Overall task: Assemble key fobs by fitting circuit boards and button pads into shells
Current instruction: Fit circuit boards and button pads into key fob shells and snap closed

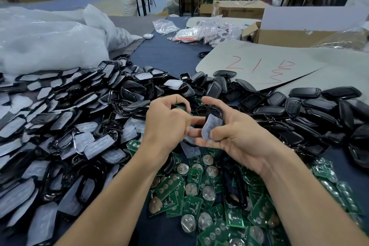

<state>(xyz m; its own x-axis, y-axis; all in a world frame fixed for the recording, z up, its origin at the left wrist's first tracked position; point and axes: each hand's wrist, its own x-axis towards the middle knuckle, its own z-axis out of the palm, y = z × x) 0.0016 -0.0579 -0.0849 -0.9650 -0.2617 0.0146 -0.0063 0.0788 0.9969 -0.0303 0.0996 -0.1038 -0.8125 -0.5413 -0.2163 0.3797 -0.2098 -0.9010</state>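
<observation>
Risk: pad (pixel 212 128) could seat skewed in the shell (pixel 215 111) since only my thumb pins it, or slip off into the board pile (pixel 191 189) below my fingers; right hand (pixel 231 138) palm up, fingers curled round shell, thumb clamped on pad; left hand (pixel 166 121) knuckles up, just beside right fingertips, fingers curled on a green board (pixel 180 107), mostly hidden.

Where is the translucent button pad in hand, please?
Head view, centre: the button pad sits in the right hand, against a black shell, above the circuit boards.
</observation>
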